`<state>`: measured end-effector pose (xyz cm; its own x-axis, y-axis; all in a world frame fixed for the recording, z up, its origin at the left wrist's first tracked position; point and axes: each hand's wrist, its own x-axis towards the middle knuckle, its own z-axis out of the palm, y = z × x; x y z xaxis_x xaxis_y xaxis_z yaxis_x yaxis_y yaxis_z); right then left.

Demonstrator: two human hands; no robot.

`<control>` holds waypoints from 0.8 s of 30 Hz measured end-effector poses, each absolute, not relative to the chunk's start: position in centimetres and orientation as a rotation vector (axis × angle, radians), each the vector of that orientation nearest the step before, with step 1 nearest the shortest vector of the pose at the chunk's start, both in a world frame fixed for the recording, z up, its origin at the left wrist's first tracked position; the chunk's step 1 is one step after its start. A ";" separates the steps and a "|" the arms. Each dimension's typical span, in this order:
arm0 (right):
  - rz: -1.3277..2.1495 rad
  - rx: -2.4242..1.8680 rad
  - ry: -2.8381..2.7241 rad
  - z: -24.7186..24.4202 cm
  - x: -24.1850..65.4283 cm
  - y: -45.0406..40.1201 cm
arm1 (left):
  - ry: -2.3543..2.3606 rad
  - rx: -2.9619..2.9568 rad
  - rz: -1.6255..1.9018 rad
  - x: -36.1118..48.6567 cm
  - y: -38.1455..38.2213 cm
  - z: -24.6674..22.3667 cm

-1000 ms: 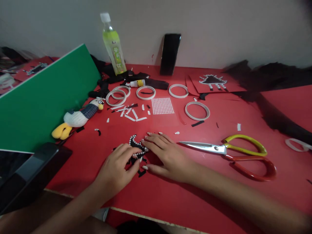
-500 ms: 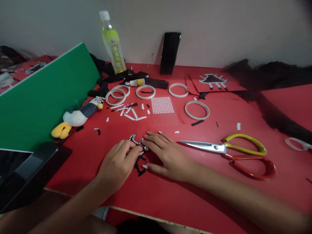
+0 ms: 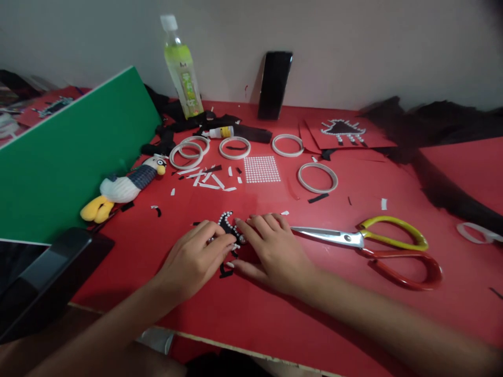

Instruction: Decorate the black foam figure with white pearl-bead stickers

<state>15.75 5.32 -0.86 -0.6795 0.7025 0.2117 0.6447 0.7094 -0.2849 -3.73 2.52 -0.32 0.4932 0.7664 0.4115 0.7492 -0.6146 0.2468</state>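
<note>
Near the middle of the smooth red tabletop, a flat black cut-out edged with round pearly beads lies between the hands, its long axis running far to near, its curved horn pointing far. The left hand bends fingers and thumb together over its left side; whether they pinch it, I cannot tell. The right hand lies loosely spread, fingertips at its right edge, beside shiny steel scissors.
</note>
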 end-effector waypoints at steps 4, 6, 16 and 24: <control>0.275 -1.060 -2.605 -1.0 15.7 5.4 | 1.302 2.775 0.715 -3.8 3.3 0.0; 0.279 -1.058 -2.603 -1.0 15.7 5.4 | 1.290 2.843 0.666 -3.7 3.5 0.2; 0.260 -1.020 -2.583 -1.1 15.6 5.5 | 1.284 3.204 0.484 -2.1 3.2 1.1; 0.247 -0.877 -2.450 -1.8 16.7 5.8 | 1.401 3.145 0.358 -1.2 2.5 1.4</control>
<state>16.65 5.84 -1.77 -0.6539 0.6340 0.4130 0.5389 0.7733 -0.3339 -1.18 2.52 1.38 0.6599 0.6843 0.3104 0.7493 -0.6302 -0.2036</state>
